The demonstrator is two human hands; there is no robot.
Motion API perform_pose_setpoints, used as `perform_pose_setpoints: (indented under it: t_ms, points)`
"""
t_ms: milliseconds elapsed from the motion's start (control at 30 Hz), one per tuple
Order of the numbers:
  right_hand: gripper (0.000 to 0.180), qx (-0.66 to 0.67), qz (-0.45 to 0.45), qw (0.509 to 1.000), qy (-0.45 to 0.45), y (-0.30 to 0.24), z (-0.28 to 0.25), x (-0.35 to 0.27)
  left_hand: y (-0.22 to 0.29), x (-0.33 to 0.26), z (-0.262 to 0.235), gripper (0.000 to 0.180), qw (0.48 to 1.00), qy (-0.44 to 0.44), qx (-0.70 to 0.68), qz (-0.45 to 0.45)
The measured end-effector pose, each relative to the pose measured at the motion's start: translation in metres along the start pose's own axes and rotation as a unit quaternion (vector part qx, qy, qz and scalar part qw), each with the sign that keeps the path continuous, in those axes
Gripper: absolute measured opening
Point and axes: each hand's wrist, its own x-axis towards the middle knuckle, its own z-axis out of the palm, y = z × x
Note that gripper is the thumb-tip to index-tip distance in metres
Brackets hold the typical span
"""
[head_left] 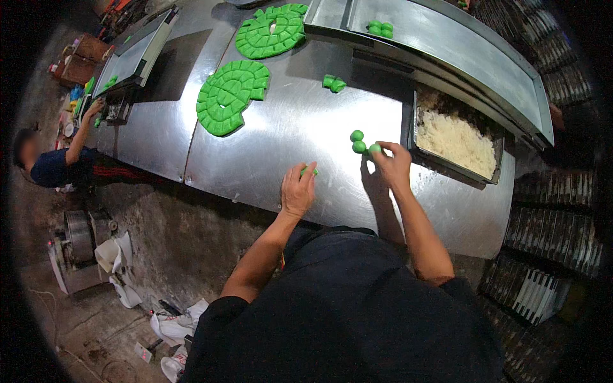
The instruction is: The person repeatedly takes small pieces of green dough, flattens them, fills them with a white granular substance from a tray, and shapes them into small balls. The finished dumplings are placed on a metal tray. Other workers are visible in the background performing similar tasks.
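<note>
Between the fingertips of my right hand (394,166) is a light green dough ball (375,148), held just above the steel table or touching it; I cannot tell which. Beside it, two smooth green balls (358,142) rest together on the metal. My left hand (297,191) is curled over a green dough piece (314,171), mostly hidden by the fingers. Farther off lie a few loose cut dough pieces (333,83). A flat round of green dough, scored into blocks (231,96), lies to the left, with a second cut round (271,30) behind it.
At right stands a metal box of pale crumbly filling (456,142). Above it, a long shallow tray (440,41) carries several green balls (380,29). A co-worker (54,163) reaches toward another tray (137,54) at far left. Stacked trays (549,223) line the right side.
</note>
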Motion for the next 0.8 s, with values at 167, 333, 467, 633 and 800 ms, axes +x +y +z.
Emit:
perform_pose_setpoints:
  t_ms: [167, 333, 467, 633, 800]
  points:
    - [0.025, -0.114, -0.127, 0.984, 0.053, 0.027, 0.039, 0.047, 0.009, 0.01, -0.007, 0.032, 1.0, -0.011, 0.02, 0.016]
    - [0.028, -0.109, -0.172, 0.973, 0.106, -0.015, 0.018, 0.028, 0.016, 0.0, -0.006, 0.03, 0.998, -0.055, -0.024, -0.026]
    - [0.016, 0.144, -0.127, 0.981, 0.034, -0.06, 0.011, -0.014, 0.092, 0.057, -0.02, 0.024, 0.868, -0.101, -0.349, -0.339]
    - [0.037, 0.173, -0.151, 0.934, 0.274, -0.133, -0.079, 0.009, 0.21, 0.145, -0.065, 0.02, 0.796, -0.109, -0.559, -0.204]
    - [0.051, 0.11, -0.323, 0.89, 0.302, -0.137, -0.119, -0.004, 0.27, 0.174, -0.072, 0.048, 0.74, -0.044, -0.65, -0.168]
